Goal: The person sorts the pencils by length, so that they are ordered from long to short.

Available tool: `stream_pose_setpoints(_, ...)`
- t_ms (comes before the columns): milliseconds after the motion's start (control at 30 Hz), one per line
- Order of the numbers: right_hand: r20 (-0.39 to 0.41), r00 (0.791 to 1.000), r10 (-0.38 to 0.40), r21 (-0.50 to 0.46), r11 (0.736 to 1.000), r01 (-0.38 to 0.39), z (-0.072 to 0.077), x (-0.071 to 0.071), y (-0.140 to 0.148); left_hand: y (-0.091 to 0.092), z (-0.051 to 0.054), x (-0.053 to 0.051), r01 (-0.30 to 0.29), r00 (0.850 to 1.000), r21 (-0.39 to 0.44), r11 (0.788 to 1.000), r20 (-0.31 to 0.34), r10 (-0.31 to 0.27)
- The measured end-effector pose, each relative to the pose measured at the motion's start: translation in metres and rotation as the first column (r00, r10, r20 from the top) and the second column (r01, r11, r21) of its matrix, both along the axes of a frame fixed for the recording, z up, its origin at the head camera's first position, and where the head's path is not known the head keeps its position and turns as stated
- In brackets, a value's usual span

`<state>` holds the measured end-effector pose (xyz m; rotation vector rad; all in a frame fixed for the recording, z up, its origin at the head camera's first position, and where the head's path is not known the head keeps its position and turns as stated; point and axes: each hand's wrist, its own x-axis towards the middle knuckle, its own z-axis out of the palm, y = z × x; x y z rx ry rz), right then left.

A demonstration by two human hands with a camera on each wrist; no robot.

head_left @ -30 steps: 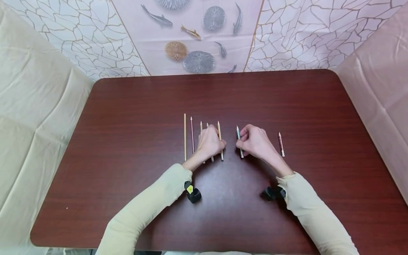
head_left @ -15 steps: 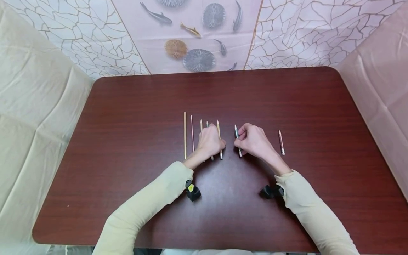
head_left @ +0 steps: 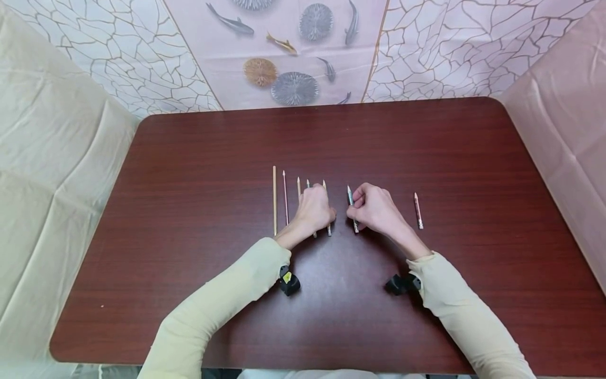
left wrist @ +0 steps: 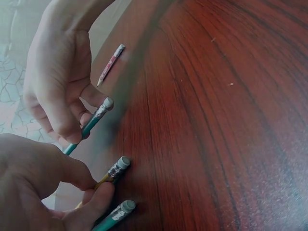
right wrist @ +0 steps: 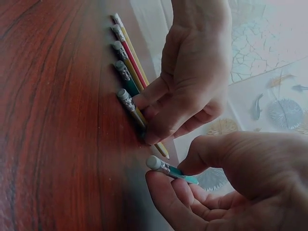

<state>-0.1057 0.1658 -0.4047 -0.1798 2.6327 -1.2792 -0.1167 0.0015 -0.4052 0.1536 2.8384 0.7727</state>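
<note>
My left hand (head_left: 312,209) pinches a short yellow pencil (left wrist: 115,172) between thumb and fingers, its eraser end toward me and its tip pointing away. Across a narrow gap, my right hand (head_left: 376,208) pinches a green pencil (head_left: 350,195) near the table, tip away from me; its eraser shows in both wrist views. Left of the yellow pencil lie another green pencil (right wrist: 126,77), a yellow one (right wrist: 122,55), a long red pencil (head_left: 285,196) and an even longer yellow one (head_left: 274,200). My left hand partly covers several of them in the head view.
A short pink patterned pencil (head_left: 418,210) lies alone to the right of my right hand. The brown wooden table (head_left: 189,158) has rounded corners. Patterned cloth (head_left: 293,52) hangs along its back edge, with plain cloth at both sides.
My right hand has shifted slightly left with the green pencil, narrowing the gap to the yellow one. The left hand stays nearly in place at the yellow pencil.
</note>
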Motion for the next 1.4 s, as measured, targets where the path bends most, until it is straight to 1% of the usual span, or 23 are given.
stream_pose_setpoints(100, 0.009, 1.0, -0.006, -0.003, 1.0, 0.006, -0.001, 0.0, 0.0, 0.0, 0.0, 0.0, 0.011, 1.0, -0.008, 1.0, -0.006, -0.011)
stream_pose_setpoints(267, 0.035, 0.999, -0.023, -0.014, 1.0, 0.024, -0.002, 0.0, -0.002, 0.0, 0.0, 0.001, 0.008, 1.0, -0.01, 1.0, 0.003, -0.008)
stream_pose_setpoints(533, 0.08, 0.996, -0.039, -0.016, 0.999, 0.04, -0.005, 0.001, -0.01, -0.001, -0.001, 0.002, 0.018, 1.0, 0.007, 1.0, 0.002, -0.018)
stream_pose_setpoints(800, 0.062, 0.997, -0.041, 0.029, 0.999, 0.039, -0.006, 0.0, -0.018, -0.002, -0.002, 0.003, 0.03, 0.999, 0.003, 1.0, -0.02, -0.03)
stream_pose_setpoints(900, 0.053, 0.998, -0.034, 0.048, 0.998, 0.032, -0.006, 0.001, -0.022, -0.002, -0.002, 0.002, 0.045, 0.998, -0.005, 0.999, -0.034, -0.045)
stream_pose_setpoints(1033, 0.045, 0.999, -0.03, 0.057, 0.998, 0.027, -0.006, 0.001, -0.024, -0.002, -0.003, 0.003, 0.06, 0.997, -0.012, 0.998, -0.048, -0.061)
stream_pose_setpoints(1200, 0.042, 0.999, -0.026, 0.056, 0.998, 0.023, -0.005, 0.001, -0.026, -0.003, -0.003, 0.003, 0.063, 0.997, -0.011, 0.998, -0.053, -0.064)
stream_pose_setpoints(1400, 0.048, 0.999, -0.015, 0.074, 0.997, 0.011, -0.004, 0.0, -0.028, -0.003, -0.004, 0.003, 0.077, 0.995, -0.028, 0.997, -0.06, -0.079)
